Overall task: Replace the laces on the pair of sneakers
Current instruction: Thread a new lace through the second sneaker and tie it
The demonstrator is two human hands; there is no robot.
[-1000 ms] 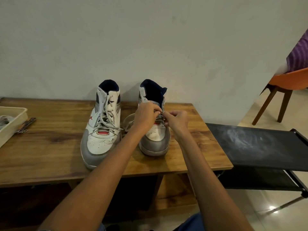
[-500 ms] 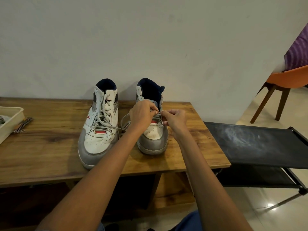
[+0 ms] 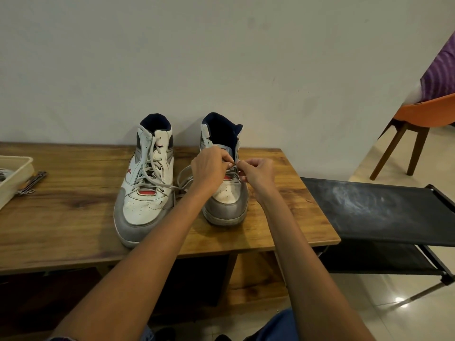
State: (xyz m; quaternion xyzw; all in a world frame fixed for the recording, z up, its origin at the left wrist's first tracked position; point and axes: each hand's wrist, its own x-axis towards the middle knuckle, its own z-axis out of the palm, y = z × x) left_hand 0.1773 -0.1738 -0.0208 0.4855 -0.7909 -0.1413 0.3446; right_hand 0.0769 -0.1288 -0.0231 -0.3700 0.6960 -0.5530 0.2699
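A wooden tabletop [image 3: 61,217] stands against a plain pale wall, a black rack [image 3: 384,212] and orange chair [image 3: 423,114] to my right. A cream tray [image 3: 14,173] sits far left. My left hand [image 3: 209,168] and right hand [image 3: 258,172] pinch the lace [image 3: 183,177] over the right sneaker [image 3: 225,193]; the laced left sneaker [image 3: 145,188] stands beside it.

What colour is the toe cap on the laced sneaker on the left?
Grey, on the white high-top sneaker; the head view shows it.
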